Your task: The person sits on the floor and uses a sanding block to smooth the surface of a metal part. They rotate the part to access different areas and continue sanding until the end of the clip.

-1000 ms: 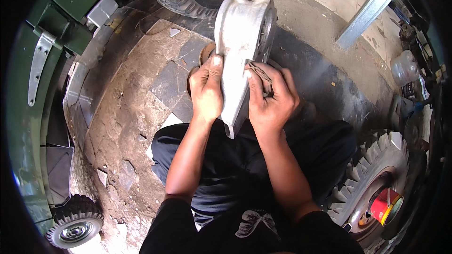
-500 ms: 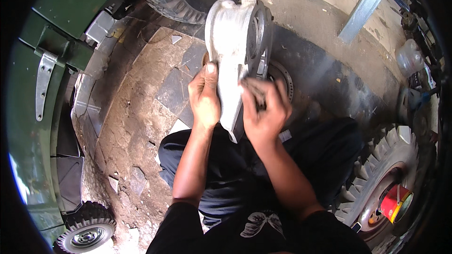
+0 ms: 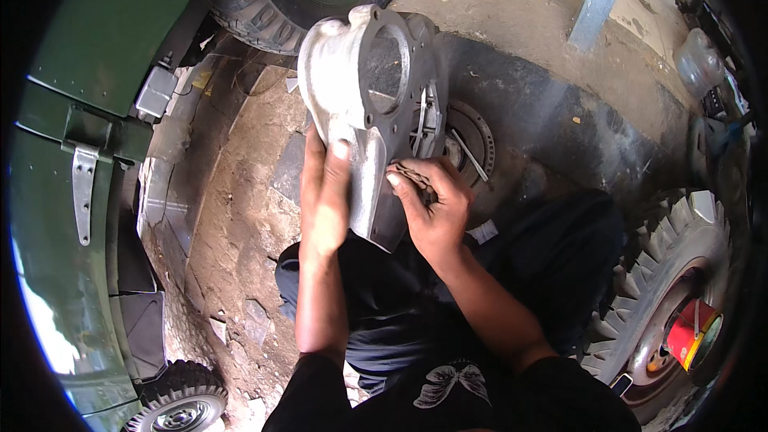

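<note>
Dirt floor (image 3: 240,192) underlies hands (image 3: 325,196) (image 3: 438,210) flanking a metal casting (image 3: 338,92), left gripping it, right pinching brown scrap (image 3: 422,179).

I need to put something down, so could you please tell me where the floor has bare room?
The dark floor between the round disc and the metal post is mostly bare, save a small chip. Lower right is crowded by a tyre and red can; broken pieces litter the dirt at left.

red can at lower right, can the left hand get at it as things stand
Probably not: the left hand is holding the metal casting, and the right arm lies between that hand and the red can.
</note>
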Available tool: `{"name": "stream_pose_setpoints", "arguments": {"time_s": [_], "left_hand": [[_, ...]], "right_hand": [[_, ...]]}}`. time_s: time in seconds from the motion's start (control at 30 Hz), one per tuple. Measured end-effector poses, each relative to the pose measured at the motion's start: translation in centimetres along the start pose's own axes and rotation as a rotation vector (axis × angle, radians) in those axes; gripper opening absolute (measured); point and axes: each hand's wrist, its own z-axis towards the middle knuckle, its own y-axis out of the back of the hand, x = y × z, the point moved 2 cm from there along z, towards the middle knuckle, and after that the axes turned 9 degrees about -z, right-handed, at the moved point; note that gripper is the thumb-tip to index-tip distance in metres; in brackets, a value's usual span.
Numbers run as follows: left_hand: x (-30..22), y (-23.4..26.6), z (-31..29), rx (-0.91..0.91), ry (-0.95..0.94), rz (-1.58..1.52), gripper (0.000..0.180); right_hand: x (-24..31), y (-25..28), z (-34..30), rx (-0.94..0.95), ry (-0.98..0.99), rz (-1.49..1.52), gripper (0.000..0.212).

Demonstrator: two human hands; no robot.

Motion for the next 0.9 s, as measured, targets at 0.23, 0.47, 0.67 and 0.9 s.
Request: {"name": "stream_pose_setpoints", "arguments": {"time_s": [0.23, 0.47, 0.67, 0.9], "left_hand": [[-1.0, -1.4, -0.1, 0.107, -0.14, 0.149, 0.084], [-0.4, -1.1, -0.9, 0.171, -0.138, 0.131, 0.081], [-0.7, -1.5, -0.5, 0.166, -0.127, 0.125, 0.077], [-0.4, -1.0, 0.1, 0.177, -0.125, 0.093, 0.076]], "right_hand": [[0.1, 3.8, 5.2, -0.079, -0.023, -0.028, 0.02], [4.8, 5.4, 9.6, 0.398, 0.438, -0.288, 0.03], [2.4, 6.9, 10.6, 0.442, 0.492, -0.397, 0.036], [1.4, 6.7, 11.4, 0.492, 0.522, -0.4, 0.035]]}}
